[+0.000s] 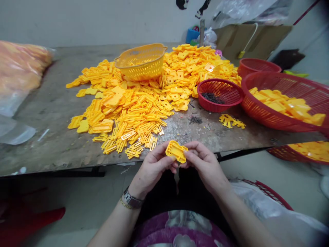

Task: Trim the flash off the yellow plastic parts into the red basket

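Note:
Between my two hands, just off the table's front edge, is a yellow plastic moulded part [177,151] with its hollow, ribbed side facing up. My left hand [158,161] pinches its left end, thumb on the lower rim. The right end is gripped by my right hand [200,160], its thumb pressed on the part. Just beyond my hands lies a heap of slotted yellow strips [136,120]. Wider yellow pieces [102,127] lie to its left. A few dark pins [195,119] rest on the table ahead of my right hand.
A yellow basket [144,65] sits on the heap. To the right stand a small red basket [221,104] of dark pins and a large red basket [282,82] of yellow pieces. Flat yellow pieces [231,121] lie nearby. A plastic bag [23,72] is at the left.

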Action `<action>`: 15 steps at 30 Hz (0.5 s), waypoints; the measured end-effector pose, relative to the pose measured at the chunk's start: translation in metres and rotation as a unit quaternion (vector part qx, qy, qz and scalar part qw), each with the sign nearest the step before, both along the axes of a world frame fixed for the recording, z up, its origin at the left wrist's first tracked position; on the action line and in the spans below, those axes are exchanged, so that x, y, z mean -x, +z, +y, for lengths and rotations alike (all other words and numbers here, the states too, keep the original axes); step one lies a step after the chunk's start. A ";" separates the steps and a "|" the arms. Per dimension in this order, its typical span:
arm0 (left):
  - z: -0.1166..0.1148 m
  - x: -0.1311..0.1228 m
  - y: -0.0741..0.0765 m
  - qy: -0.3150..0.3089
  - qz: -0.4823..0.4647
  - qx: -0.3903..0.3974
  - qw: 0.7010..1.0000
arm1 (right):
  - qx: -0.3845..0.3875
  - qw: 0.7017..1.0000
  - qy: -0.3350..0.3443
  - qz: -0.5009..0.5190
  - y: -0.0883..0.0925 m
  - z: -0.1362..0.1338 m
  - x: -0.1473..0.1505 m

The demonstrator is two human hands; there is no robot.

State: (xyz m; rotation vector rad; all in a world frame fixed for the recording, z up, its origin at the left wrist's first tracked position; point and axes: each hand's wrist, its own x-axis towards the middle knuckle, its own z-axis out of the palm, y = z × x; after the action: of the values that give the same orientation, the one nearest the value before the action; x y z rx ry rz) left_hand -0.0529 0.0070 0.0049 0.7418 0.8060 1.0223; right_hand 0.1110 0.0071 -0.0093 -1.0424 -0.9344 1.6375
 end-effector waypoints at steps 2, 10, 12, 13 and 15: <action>0.000 -0.001 -0.001 -0.002 0.002 0.000 1.000 | 0.004 1.000 0.003 0.004 -0.001 -0.003 0.000; 0.000 -0.002 -0.004 -0.009 0.010 -0.014 1.000 | -0.025 0.999 0.004 -0.035 0.005 -0.010 0.000; 0.000 -0.002 -0.004 -0.004 0.007 -0.017 1.000 | -0.032 0.999 0.002 -0.044 0.007 -0.010 0.001; 0.000 -0.003 -0.005 0.002 0.006 -0.017 1.000 | -0.037 0.998 0.001 -0.046 0.008 -0.011 0.001; 0.000 -0.003 -0.005 0.012 0.006 -0.015 1.000 | -0.048 0.998 -0.002 -0.050 0.008 -0.012 0.002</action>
State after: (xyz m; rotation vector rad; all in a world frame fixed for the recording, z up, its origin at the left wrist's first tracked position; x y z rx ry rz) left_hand -0.0495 0.0069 -0.0003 0.7658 0.8121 1.0541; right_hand 0.1091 -0.0052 -0.0008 -1.0679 -1.0665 1.5330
